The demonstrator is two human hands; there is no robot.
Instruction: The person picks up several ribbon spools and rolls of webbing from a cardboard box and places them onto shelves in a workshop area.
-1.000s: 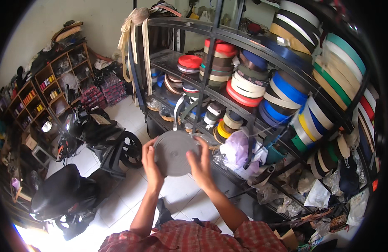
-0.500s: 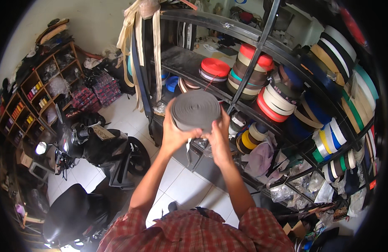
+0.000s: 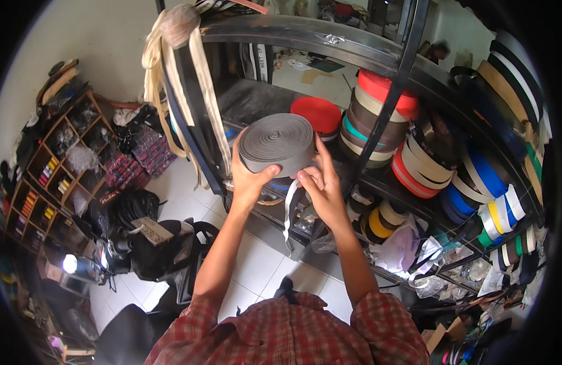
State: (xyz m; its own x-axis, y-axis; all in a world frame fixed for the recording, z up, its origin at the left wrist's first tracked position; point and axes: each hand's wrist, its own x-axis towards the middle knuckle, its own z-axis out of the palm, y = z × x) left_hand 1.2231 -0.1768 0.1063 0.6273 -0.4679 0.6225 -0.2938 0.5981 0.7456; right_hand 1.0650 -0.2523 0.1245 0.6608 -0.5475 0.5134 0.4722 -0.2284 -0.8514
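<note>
Grey webbing roll (image 3: pixel 275 145) stands raised before the black metal rack (image 3: pixel 281 31), tilted unlike a second ago, so we now see face and edge together. Our two-handed grip, left hand (image 3: pixel 249 180) and right hand (image 3: pixel 327 190), is closed around its sides. We find no label on it; a black-and-white strip (image 3: pixel 262 64) behind carries lettering.

I stood on a white tiled floor (image 3: pixel 255 260), brightly lit in patches, with a black rack (image 3: pixel 281 28) rising ahead and to my right, wooden cubbies (image 3: pixel 44 191) off to my left, and a pale wall (image 3: pixel 120 45) beyond.
</note>
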